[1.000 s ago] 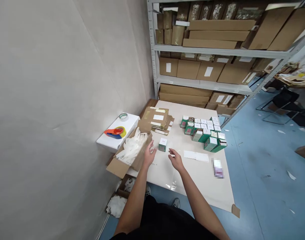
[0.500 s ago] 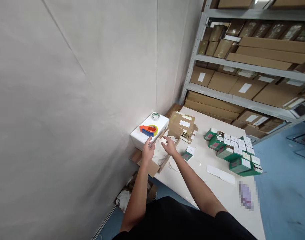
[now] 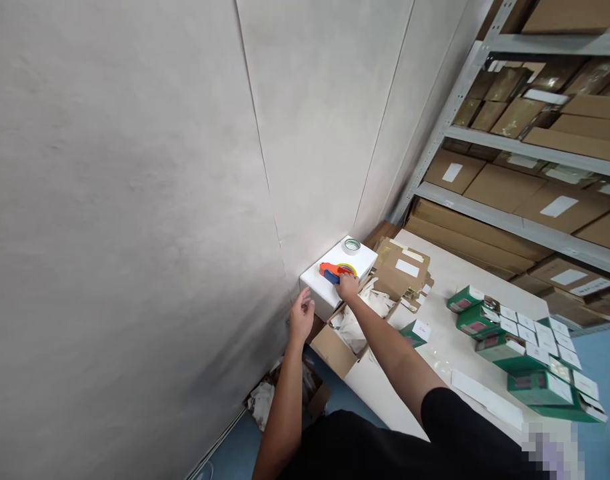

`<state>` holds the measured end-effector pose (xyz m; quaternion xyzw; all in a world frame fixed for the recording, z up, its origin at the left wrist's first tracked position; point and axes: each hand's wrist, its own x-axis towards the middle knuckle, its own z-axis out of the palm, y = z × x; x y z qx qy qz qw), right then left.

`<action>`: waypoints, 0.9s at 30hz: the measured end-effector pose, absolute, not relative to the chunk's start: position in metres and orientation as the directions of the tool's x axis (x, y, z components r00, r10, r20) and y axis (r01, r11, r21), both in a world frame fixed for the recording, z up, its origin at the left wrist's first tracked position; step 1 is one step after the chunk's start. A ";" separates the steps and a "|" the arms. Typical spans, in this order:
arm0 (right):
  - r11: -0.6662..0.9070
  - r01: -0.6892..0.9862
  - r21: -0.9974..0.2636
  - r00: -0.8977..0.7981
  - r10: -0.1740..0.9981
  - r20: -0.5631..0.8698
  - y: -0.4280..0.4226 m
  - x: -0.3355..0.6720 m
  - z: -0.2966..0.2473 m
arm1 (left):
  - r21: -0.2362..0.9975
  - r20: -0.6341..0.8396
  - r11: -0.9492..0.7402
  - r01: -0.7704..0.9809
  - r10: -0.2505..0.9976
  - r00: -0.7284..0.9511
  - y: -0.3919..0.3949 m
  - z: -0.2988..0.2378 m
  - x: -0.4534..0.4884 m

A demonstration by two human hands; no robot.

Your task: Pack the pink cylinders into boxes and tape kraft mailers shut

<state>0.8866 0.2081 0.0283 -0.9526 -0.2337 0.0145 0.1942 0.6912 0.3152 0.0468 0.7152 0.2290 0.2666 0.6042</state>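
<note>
My right hand (image 3: pixel 347 288) reaches onto the white box (image 3: pixel 311 279) beside the wall, its fingers closed round the near side of an orange and blue tape dispenser (image 3: pixel 329 273) with a yellow-edged roll. The dispenser rests on top of the box; my fingertips are partly hidden. My left hand (image 3: pixel 301 319) hovers by the white box's near corner, fingers apart and holding nothing. Below and right of both hands stands an open cardboard box (image 3: pixel 337 350) filled with crumpled white paper (image 3: pixel 357 327).
A tape roll (image 3: pixel 351 247) lies on the white box. Flattened cardboard (image 3: pixel 402 267), a small green box (image 3: pixel 415 332) and several green-and-white boxes (image 3: pixel 529 347) are on the white table (image 3: pixel 385 393). Shelves (image 3: pixel 515 140) with cartons stand behind. A box of paper scraps (image 3: pixel 262 403) sits on the floor.
My right hand has gone from above the paper-filled box to the tape dispenser and closed on it. My left hand has moved away from the box, to the left. The view has shifted.
</note>
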 end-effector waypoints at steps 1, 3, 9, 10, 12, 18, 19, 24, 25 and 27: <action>-0.806 0.454 -0.381 0.886 0.451 0.102 0.206 0.884 0.027 | 0.986 0.104 -0.166 0.008 0.651 0.752 0.317 0.049 0.692; -0.772 0.498 -0.394 0.867 0.457 0.202 0.198 0.876 0.027 | 0.985 0.104 -0.171 0.013 0.653 0.750 0.318 0.054 0.695; -0.735 0.567 -0.372 0.812 0.422 0.403 0.132 0.854 0.048 | 0.975 0.181 -0.223 -0.025 0.718 0.672 0.305 0.073 0.716; -0.742 0.561 -0.366 0.811 0.405 0.421 0.116 0.851 0.053 | 0.973 0.198 -0.229 -0.042 0.723 0.662 0.299 0.076 0.722; -0.765 0.530 -0.366 0.823 0.361 0.438 0.080 0.843 0.059 | 0.966 0.235 -0.244 -0.081 0.711 0.663 0.283 0.083 0.735; -0.843 0.331 -0.424 0.905 0.156 0.395 -0.051 0.801 0.053 | 0.944 0.322 -0.266 -0.194 0.623 0.713 0.196 0.105 0.770; -0.856 0.290 -0.428 0.917 0.120 0.381 -0.075 0.791 0.049 | 0.941 0.334 -0.262 -0.215 0.602 0.725 0.176 0.108 0.773; -0.897 0.100 -0.431 0.953 -0.038 0.299 -0.182 0.737 0.019 | 0.938 0.337 -0.227 -0.262 0.425 0.840 0.069 0.114 0.780; -0.901 0.060 -0.429 0.955 -0.073 0.287 -0.200 0.726 0.011 | 0.940 0.330 -0.221 -0.261 0.388 0.861 0.049 0.113 0.779; -0.907 -0.015 -0.421 0.958 -0.133 0.253 -0.235 0.705 -0.008 | 0.939 0.328 -0.215 -0.268 0.331 0.885 0.014 0.110 0.775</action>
